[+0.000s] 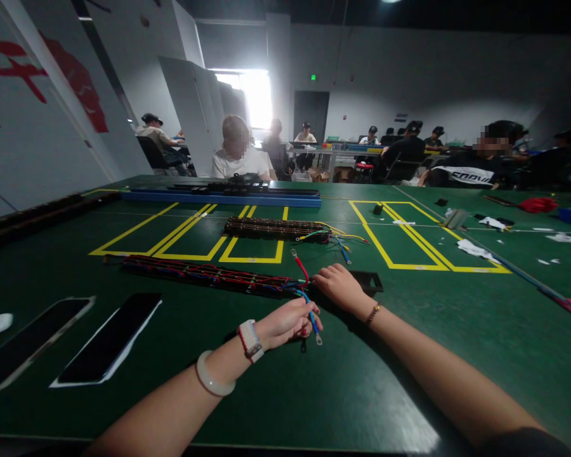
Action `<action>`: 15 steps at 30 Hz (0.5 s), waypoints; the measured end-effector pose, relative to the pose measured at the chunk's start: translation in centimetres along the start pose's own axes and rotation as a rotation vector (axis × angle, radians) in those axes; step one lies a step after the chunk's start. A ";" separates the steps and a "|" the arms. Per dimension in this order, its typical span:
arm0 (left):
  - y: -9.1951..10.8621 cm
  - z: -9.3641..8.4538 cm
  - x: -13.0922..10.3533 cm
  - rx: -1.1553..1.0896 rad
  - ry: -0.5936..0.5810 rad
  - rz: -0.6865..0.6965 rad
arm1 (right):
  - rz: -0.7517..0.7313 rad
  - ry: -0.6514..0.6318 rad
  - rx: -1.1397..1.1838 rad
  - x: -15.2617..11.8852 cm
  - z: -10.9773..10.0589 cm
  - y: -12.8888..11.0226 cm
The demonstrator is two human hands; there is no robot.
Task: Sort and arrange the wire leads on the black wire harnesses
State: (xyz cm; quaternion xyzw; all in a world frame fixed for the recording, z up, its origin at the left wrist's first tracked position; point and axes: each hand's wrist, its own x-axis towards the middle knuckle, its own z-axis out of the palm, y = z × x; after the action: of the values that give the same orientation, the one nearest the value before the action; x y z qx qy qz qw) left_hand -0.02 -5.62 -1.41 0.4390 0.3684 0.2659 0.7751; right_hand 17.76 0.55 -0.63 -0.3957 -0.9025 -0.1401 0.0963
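A long black strip with red and blue wires (209, 271) lies across the green table, its loose cable ends toward my hands. Between the fingers of my left hand (288, 324) is a blue cable (310, 311), with a metal ring terminal pointing down toward me. My right hand (340, 289) is curled over the strip's right end, knuckles up; what its fingers grip is hidden. Beyond it sticks out a black plastic end piece (372, 282) with a rectangular opening. A red cable (300, 266) with a ring terminal rises just left of my right hand.
A second wired strip (276, 227) lies farther back, near yellow tape outlines (252, 259). Behind it stands a blue rail (219, 198) with black parts. Two dark flat panels (111, 339) lie at left, paper scraps (476, 249) at right. A person (240, 155) sits across the table.
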 end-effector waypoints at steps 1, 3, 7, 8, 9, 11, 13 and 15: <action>0.0 0.1 -0.1 0.010 0.015 0.003 | -0.019 -0.011 -0.018 0.0 0.2 -0.1; 0.1 0.2 -0.2 0.053 0.047 0.015 | -0.030 -0.017 -0.042 0.0 0.3 -0.2; 0.8 -0.1 -0.5 0.271 0.081 0.023 | -0.047 -0.015 -0.071 -0.1 0.3 -0.1; 1.1 -0.3 -0.6 0.347 0.087 0.011 | -0.055 -0.013 -0.077 -0.2 0.3 -0.1; 1.4 -0.5 -0.6 0.431 0.094 -0.004 | -0.061 -0.010 -0.082 -0.2 0.3 -0.1; 2.0 -1.0 -0.7 0.608 0.101 -0.016 | -0.064 0.000 -0.087 -0.3 0.3 -0.1; 2.5 -1.3 -0.9 0.777 0.099 -0.003 | -0.062 0.007 -0.083 -0.3 0.4 -0.2; 2.9 -1.4 -1.1 0.958 0.116 0.046 | -0.067 0.009 -0.077 -0.2 0.5 -0.2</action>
State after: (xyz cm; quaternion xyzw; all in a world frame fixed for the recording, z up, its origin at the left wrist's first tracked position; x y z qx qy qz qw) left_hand -2.08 -4.41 0.98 0.7390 0.4823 0.1074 0.4580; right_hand 17.75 0.44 -1.19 -0.3681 -0.9087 -0.1798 0.0801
